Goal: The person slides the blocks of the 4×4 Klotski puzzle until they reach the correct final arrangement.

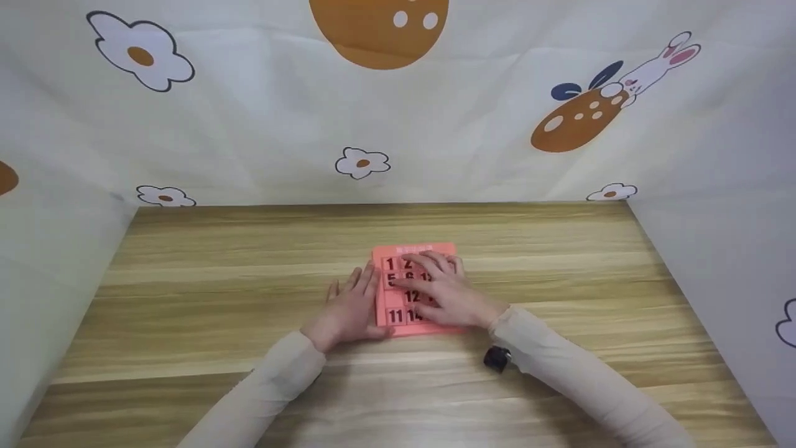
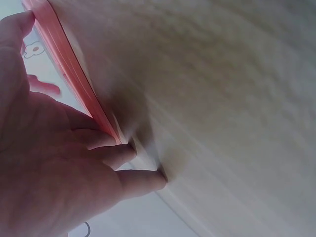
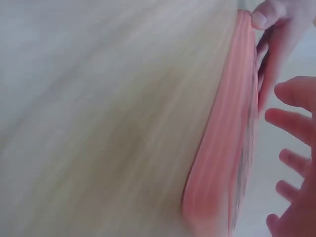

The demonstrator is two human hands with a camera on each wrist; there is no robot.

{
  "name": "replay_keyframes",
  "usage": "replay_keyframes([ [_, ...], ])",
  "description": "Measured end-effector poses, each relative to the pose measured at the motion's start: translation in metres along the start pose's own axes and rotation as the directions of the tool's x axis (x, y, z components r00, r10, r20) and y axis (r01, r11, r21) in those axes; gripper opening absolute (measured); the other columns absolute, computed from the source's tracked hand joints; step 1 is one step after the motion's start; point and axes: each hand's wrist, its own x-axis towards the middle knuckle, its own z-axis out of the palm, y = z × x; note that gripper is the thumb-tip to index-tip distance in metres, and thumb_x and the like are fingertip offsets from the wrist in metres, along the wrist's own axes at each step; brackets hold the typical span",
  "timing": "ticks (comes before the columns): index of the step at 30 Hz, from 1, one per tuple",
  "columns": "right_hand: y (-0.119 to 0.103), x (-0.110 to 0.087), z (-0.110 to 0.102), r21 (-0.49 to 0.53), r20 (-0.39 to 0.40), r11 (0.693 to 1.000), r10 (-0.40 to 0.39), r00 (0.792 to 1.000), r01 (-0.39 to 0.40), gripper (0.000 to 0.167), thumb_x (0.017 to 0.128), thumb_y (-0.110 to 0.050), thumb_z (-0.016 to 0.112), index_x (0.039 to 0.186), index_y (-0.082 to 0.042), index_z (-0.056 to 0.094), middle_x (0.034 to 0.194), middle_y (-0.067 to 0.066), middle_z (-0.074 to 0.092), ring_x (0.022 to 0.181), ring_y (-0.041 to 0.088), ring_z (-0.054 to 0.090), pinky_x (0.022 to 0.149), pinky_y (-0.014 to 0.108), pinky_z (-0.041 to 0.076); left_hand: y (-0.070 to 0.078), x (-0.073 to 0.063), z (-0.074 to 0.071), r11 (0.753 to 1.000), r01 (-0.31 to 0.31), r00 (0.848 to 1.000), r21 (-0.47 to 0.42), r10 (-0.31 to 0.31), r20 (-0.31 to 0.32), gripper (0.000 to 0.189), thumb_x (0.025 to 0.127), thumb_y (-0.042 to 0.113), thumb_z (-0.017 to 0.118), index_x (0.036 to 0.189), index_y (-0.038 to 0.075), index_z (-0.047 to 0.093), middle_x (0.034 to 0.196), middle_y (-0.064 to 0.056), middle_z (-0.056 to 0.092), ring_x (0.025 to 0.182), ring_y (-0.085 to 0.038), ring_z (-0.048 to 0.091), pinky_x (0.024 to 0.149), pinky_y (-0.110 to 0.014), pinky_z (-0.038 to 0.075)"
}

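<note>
A pink sliding number puzzle (image 1: 413,247) lies flat on the wooden table. Tiles 1 (image 1: 390,264), 2, 5, 6, 12, 11 (image 1: 395,317) and 14 show at least partly; a gap lies left of 12, and tiles farther right are hidden. Along its left side rests my left hand (image 1: 351,314), fingers extended, thumb (image 2: 19,22) at the near edge. My right hand (image 1: 457,297) is over the tiles with spread, slightly bent fingers. In the right wrist view, those fingers (image 3: 291,123) stand apart above the puzzle's pink side (image 3: 217,133).
The wooden table (image 1: 217,249) extends around the puzzle. A pale patterned cloth (image 1: 267,124) with flowers and a rabbit closes off the back, with pale walls at both sides. A small black object (image 1: 497,359) sits at the right sleeve's cuff.
</note>
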Motion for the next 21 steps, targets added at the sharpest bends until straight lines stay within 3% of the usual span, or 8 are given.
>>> replay_keyframes([
  [4, -0.004, 0.007, 0.002, -0.040, 0.055, 0.999, 0.022, 0.998, -0.020, 0.057, 0.096, -0.043, 0.052, 0.146, -0.019, 0.045, 0.157, 0.015, 0.019, 0.141, 0.039, 0.015, 0.107, 0.067, 0.013, 0.000, 0.000, -0.001, 1.000, 0.002, 1.000, 0.007, -0.002, 0.014, 0.110, 0.082, 0.060, 0.065, 0.153, -0.002, 0.008, 0.160, -0.017, -0.002, 0.144, -0.039, 0.004, 0.110, -0.064, 0.009],
  [8, -0.004, 0.005, 0.001, -0.022, 0.063, 1.000, -0.017, 0.998, 0.018, 0.049, 0.094, -0.042, 0.056, 0.138, -0.019, 0.056, 0.155, 0.013, 0.024, 0.141, 0.036, 0.016, 0.108, 0.065, 0.013, 0.000, 0.000, -0.001, 1.000, 0.007, 1.000, 0.016, -0.007, 0.019, 0.110, 0.082, 0.060, 0.065, 0.153, -0.001, 0.008, 0.160, -0.016, -0.003, 0.144, -0.039, 0.004, 0.110, -0.064, 0.009],
  [12, -0.001, -0.001, -0.002, 0.021, 0.019, 0.999, -0.046, 0.999, 0.046, 0.042, 0.091, -0.034, 0.061, 0.130, -0.018, 0.063, 0.153, 0.013, 0.029, 0.140, 0.034, 0.019, 0.108, 0.065, 0.013, 0.000, 0.001, 0.000, 1.000, 0.011, 1.000, 0.020, -0.011, 0.017, 0.110, 0.081, 0.060, 0.066, 0.153, -0.001, 0.008, 0.160, -0.016, -0.002, 0.144, -0.039, 0.005, 0.111, -0.063, 0.009],
  [17, 0.004, -0.005, -0.002, -0.012, -0.089, 0.999, 0.030, 0.996, -0.031, 0.034, 0.088, -0.029, 0.065, 0.118, -0.012, 0.067, 0.147, 0.014, 0.035, 0.137, 0.034, 0.024, 0.106, 0.060, 0.019, 0.000, 0.000, 0.000, 1.000, 0.006, 1.000, 0.001, -0.006, 0.006, 0.111, 0.081, 0.059, 0.067, 0.153, -0.002, 0.009, 0.160, -0.018, 0.000, 0.144, -0.039, 0.005, 0.111, -0.063, 0.008],
  [21, 0.004, -0.005, -0.002, -0.035, -0.041, 0.998, 0.050, 0.998, -0.052, 0.040, 0.087, -0.032, 0.064, 0.124, -0.015, 0.064, 0.148, 0.014, 0.032, 0.137, 0.034, 0.021, 0.105, 0.059, 0.020, 0.000, -0.001, -0.001, 1.000, 0.002, 1.000, -0.018, -0.002, -0.003, 0.110, 0.081, 0.058, 0.068, 0.153, -0.002, 0.010, 0.160, -0.018, 0.001, 0.144, -0.039, 0.006, 0.110, -0.065, 0.009],
])
